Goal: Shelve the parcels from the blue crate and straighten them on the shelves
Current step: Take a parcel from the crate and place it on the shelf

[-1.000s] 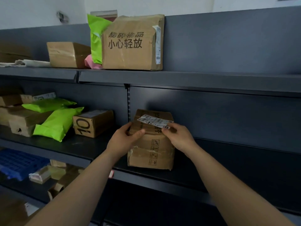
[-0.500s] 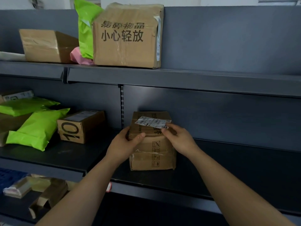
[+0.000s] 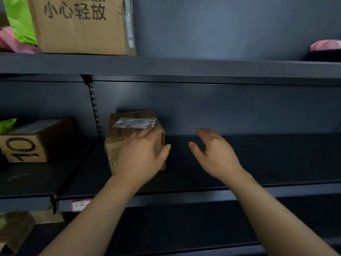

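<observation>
A small brown cardboard parcel (image 3: 129,124) with a white label on top stands on the dark middle shelf (image 3: 239,163), pushed back against the rear panel. My left hand (image 3: 140,154) lies flat on the parcel's front face with straight fingers and the thumb out past its right edge. To the right, my right hand (image 3: 214,154) hovers over the bare shelf, fingers spread and relaxed, holding nothing and clear of the parcel.
A carton marked "10" (image 3: 27,143) and a green mailer (image 3: 6,124) sit left on the same shelf. The upper shelf carries a large printed carton (image 3: 81,28), green and pink bags (image 3: 14,43), and a pink parcel (image 3: 326,46) far right. Cardboard parcels (image 3: 14,230) lie below left.
The parcel has slid back to the rear panel. My right hand let go of its top and moved right. My left hand shifted from the side to the front face. The view turned right.
</observation>
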The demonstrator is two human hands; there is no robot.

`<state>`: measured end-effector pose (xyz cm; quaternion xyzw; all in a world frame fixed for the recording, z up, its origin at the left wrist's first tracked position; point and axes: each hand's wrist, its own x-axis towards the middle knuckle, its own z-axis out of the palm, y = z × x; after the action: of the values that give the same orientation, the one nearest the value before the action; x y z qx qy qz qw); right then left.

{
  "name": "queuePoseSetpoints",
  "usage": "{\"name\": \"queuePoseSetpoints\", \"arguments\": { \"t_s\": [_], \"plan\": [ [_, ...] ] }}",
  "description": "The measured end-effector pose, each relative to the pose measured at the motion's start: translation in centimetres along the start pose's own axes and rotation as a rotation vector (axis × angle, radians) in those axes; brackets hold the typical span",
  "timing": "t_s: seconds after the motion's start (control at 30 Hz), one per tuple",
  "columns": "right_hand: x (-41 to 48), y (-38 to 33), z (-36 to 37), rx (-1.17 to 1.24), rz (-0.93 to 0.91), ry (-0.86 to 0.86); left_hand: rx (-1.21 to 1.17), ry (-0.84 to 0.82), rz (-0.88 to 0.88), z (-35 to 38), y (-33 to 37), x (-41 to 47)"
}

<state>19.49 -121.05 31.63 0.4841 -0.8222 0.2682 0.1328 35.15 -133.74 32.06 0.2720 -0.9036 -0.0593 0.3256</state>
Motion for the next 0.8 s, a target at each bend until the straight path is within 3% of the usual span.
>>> {"name": "queuePoseSetpoints", "arguments": {
  "t_s": [0.3,0.8],
  "plan": [
    [-13.1,9.1,-8.1,-0.253,0.254,0.015,-0.115,-0.156,0.275,5.9,14.4,-3.8],
    [-40.6,27.1,-23.2,-0.472,0.793,-0.013,-0.375,-0.451,0.666,16.7,46.3,-16.8]
  ]
}}
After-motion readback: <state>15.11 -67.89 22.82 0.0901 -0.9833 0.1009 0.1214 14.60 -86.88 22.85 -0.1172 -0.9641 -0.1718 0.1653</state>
